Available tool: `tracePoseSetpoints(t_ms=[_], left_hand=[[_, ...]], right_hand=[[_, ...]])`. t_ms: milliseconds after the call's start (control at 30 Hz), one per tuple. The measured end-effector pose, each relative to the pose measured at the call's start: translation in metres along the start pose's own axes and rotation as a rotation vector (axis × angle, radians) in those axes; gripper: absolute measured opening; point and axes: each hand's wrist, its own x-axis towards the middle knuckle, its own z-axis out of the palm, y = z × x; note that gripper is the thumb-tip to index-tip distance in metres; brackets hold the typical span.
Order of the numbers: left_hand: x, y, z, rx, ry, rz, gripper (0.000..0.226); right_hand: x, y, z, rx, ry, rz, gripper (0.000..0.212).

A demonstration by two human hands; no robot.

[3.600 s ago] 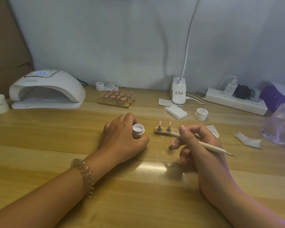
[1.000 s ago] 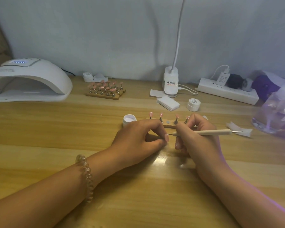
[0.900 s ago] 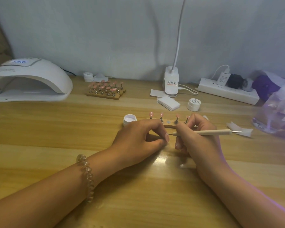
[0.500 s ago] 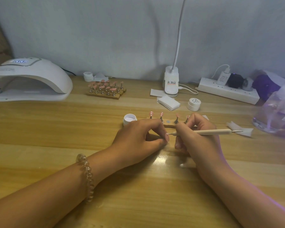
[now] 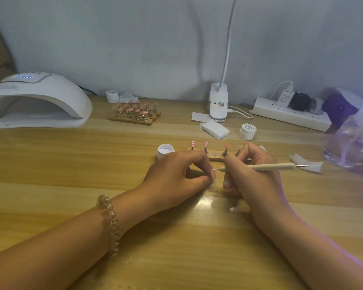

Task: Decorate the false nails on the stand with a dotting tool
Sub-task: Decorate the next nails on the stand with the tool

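- Since the earliest frame the left hand (image 5: 176,174) has been taken off the open white jar (image 5: 165,149) and brought in front of the stand (image 5: 215,159). Over the last second nothing is seen to have shifted.
- Its thumb and forefinger are pressed together in a pinch, with the other fingers curled under. What is pinched is hidden by the fingertips, though it seems to be a false nail taken off the stand.
- The dotting tool (image 5: 268,166) is gripped like a pen by the right hand (image 5: 249,178). It is held nearly level, with one metal tip brought to the left forefinger's tip and the other end pointing right.
- Both hands are rested on the wooden surface (image 5: 71,164), just in front of the stand.
- Four false nails (image 5: 193,143) are seen on the stand, upright on small metal holders. White dots are carried by the two on the left, and a bare round seat is left between the second and third.
- The open jar is set just beside the stand's left end, partly behind the left hand.
- A coiled clear band (image 5: 110,222) is worn on the left wrist.
- Farther back are a closed white jar (image 5: 247,131), a stack of white pads (image 5: 215,129), a clip lamp (image 5: 218,103), a power strip (image 5: 289,116), a second stand (image 5: 134,116) of pink nails and a white curing lamp (image 5: 38,99).
- To the right, a torn wipe (image 5: 306,164) and a clear container (image 5: 356,141) are seen.
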Motion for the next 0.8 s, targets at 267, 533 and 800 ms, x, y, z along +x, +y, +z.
tracePoseSetpoints(t_ms=[267,533,800], left_hand=[[0.0003,0.0004,0.0000,-0.016,0.003,-0.003,0.014],[-0.0001,0.0000,0.0001,-0.023,0.003,-0.002,0.011],[-0.0001,0.0000,0.0002,-0.042,-0.008,-0.014,0.005]], right_hand=[[0.0001,0.0013,-0.0005,-0.008,0.008,-0.006,0.025],[0.0005,0.0014,-0.0003,0.011,0.002,-0.002,0.029],[0.0001,0.0012,-0.0001,0.010,0.012,0.001,0.030]])
